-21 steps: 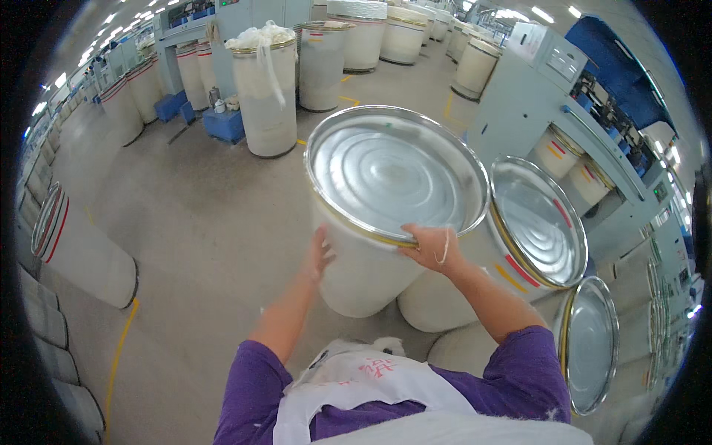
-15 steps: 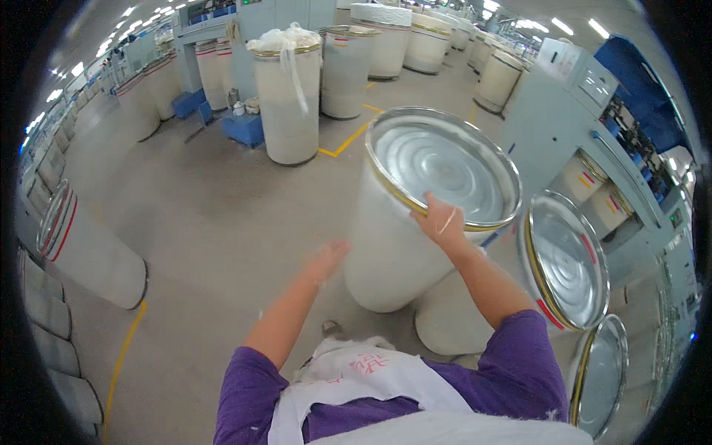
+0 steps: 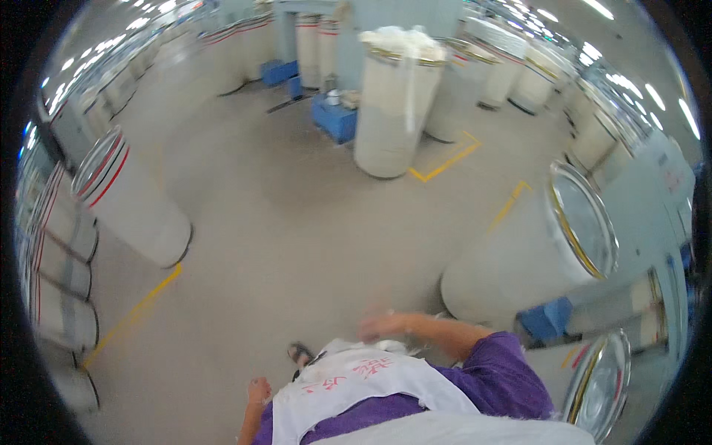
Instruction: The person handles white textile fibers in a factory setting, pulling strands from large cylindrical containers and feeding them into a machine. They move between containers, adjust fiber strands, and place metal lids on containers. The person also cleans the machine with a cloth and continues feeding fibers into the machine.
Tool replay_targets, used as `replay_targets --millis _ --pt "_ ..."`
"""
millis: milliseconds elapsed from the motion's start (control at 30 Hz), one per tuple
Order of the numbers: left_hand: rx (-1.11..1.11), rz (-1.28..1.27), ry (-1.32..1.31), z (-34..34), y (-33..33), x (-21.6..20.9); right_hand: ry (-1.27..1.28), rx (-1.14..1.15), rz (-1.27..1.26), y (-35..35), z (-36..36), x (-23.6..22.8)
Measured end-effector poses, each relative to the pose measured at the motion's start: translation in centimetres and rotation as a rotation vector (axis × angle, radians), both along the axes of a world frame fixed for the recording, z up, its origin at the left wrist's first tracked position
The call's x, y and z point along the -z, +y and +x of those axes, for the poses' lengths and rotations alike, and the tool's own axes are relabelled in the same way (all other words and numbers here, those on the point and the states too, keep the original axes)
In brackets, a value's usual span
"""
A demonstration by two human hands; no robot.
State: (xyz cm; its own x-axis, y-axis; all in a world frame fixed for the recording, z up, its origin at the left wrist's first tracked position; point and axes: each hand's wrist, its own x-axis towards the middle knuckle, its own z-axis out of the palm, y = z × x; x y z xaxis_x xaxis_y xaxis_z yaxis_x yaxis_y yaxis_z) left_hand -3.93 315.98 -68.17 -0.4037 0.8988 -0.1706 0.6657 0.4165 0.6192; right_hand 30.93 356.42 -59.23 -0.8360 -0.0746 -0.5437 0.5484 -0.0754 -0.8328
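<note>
My right hand (image 3: 384, 326) is in front of my body, just above the white apron (image 3: 356, 371). Motion smears its fingers, and I make out nothing held in it. Low beside my left hip, my left hand (image 3: 258, 389) has its fingers curled in, with no object showing. Neither hand touches a can. Nearest to my right arm stands a tall white can (image 3: 504, 263) with a metal and yellow rim and a silvery inside; it looks tilted through the lens. Another can with a silvery top (image 3: 604, 386) is at the lower right, close to my right sleeve.
Ahead, a white can heaped with fluffy fibre (image 3: 397, 104) stands beside a blue box (image 3: 334, 117). At left is a white can with red bands (image 3: 137, 200), with several more cans along the edge. Yellow lines (image 3: 452, 159) mark the floor. Pale machinery (image 3: 653, 215) lines the right.
My right hand has come off the can's rim and swung in toward my body. My left hand has dropped to my side. The view has turned left, so the cans appear farther right.
</note>
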Motion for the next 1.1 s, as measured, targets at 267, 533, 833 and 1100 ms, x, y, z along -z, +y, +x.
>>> replay_targets --millis 267,533,833,1100 --pt "-0.482 -0.245 -0.471 -10.4 6.2 -1.7 0.094 -0.111 0.026 0.5 -20.2 -5.5" --pt "-0.505 0.021 -0.307 -27.9 18.6 -6.1 -0.051 -0.395 0.425 7.1 -40.0 -3.8" --pt "-0.207 -0.085 -0.422 -44.9 34.0 -7.4 0.077 -0.765 1.010 13.9 -63.8 -1.4" --pt "-0.030 -0.233 -0.502 -58.7 46.0 0.9 0.563 0.243 1.051 47.2 -67.5 -19.0"
